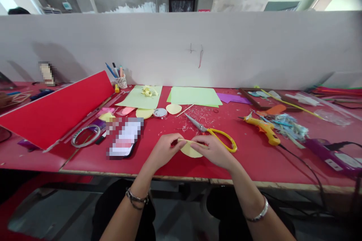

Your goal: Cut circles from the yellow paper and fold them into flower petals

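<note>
Between my two hands is a pale yellow paper piece [191,151] with a rounded lower edge; its upper edge looks folded over. My left hand [167,150] pinches it at the left, thumb along the top edge. From the other side my right hand [215,152] grips it, fingers curled in. Just beyond my right hand lie scissors [222,138] with yellow handles, blades pointing away to the left. A cut yellow paper shape [173,109] and a small round tin [160,112] rest farther back, near another yellow paper piece [144,113].
A phone [126,137] lies left, beside a tape roll [85,136] and a slanted red board [62,109]. Right are a yellow glue gun [263,128] with its cord, tangled yarn [291,126] and a purple power strip [333,156]. Green sheets [195,96] lie before the white partition [158,49].
</note>
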Demonstrator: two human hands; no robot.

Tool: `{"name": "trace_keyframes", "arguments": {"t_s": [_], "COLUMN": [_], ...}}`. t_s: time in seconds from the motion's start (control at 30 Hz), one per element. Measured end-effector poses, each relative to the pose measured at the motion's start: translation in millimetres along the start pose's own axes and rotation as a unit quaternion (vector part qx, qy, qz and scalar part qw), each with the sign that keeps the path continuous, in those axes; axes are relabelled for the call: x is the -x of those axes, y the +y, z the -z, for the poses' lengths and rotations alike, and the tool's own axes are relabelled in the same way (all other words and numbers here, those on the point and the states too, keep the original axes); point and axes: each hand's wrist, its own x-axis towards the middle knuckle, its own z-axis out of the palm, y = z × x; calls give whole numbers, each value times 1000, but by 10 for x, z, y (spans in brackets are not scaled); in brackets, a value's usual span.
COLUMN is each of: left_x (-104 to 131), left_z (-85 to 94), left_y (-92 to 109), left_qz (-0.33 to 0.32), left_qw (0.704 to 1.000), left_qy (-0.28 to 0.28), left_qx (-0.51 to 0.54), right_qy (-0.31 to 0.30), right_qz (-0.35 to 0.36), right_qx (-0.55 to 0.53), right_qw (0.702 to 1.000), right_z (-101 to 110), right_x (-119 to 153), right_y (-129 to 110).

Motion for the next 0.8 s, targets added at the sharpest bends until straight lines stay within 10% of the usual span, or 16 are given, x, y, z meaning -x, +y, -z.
{"name": "trace_keyframes", "arguments": {"t_s": [0.5, 0.8], "left_x": [-97, -47], "left_z": [-62, 36], "left_y": [-12, 80], "left_qz": [125, 67], "left_qw": [967, 997], "left_qy": [-23, -6], "left_qx": [223, 30], "right_qy": [116, 110], "right_qz": [-30, -14], "right_qx": [-66, -60], "right_qw": [991, 992], "right_z": [-54, -10], "right_x": [-62, -58], "right_y": [110, 23]}}
